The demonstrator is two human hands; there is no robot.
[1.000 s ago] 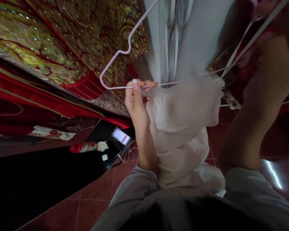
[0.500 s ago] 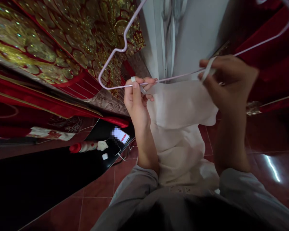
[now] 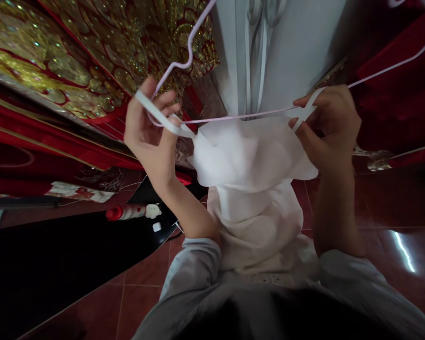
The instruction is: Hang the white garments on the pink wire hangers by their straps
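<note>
A pale pink hanger [image 3: 233, 116] runs across the view, with a white garment [image 3: 248, 156] hanging just below its bar. My left hand [image 3: 154, 127] is at the hanger's left corner, a white strap [image 3: 154, 112] stretched between its fingers and thumb. On the right, my right hand [image 3: 331, 123] pinches another white strap [image 3: 309, 108] beside the bar. Both straps run toward the garment's upper corners.
Red and gold sequined garments [image 3: 92, 61] fill the upper left, and red cloth [image 3: 403, 94] hangs at right. A black table [image 3: 74, 255] at lower left bears a red-capped bottle [image 3: 125, 212] and a small white case [image 3: 157, 227]. Behind is a pale panel [image 3: 297, 52].
My left hand has moved left along the hanger to its corner and spread the strap wider. The garment's left side has spread out leftward. My right hand has shifted slightly left.
</note>
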